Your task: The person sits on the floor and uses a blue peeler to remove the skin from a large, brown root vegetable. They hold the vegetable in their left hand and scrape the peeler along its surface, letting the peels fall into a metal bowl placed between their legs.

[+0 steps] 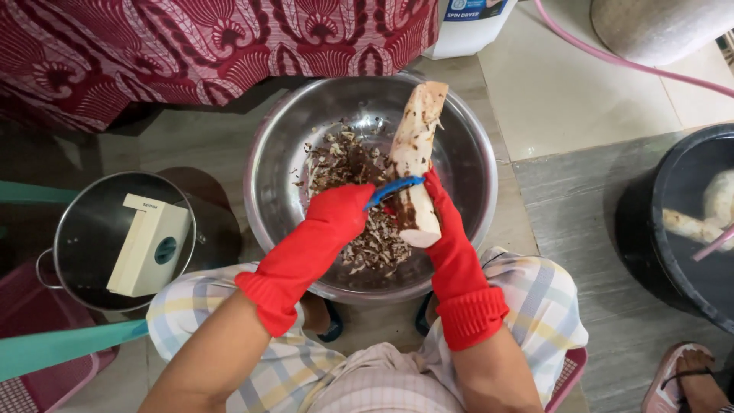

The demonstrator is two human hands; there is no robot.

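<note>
- The left grip (340,214), in a red rubber glove, is closed around the handle of a blue peeler (394,189); the blade end of the peeler lies against the side of a long root (417,157).
- The right grip (442,210), also gloved in red, is wrapped around the lower part of the root and holds it tilted, its upper end pointing away from the person.
- The root is pale and mostly peeled, with dark brown skin left on the stretch just beside the right grip. It hangs over a large steel bowl (474,164) and does not seem to rest on the bottom.
- Under both grips, inside the bowl, lies a heap of brown and pale peelings (367,237).
- The bowl stands on the floor (566,92), between the person's knees, which are covered in checked cloth.
- Well to the left of the left grip is a steel pot (73,229) with a cream-coloured box (149,245) leaning inside it.
- Well to the right of the right grip is a black bucket (665,222) holding pale peeled roots (692,226).
- Beyond the bowl, a red patterned cloth (191,46) hangs down.
- At the lower right corner another person's foot in a pink sandal (684,378) shows.
</note>
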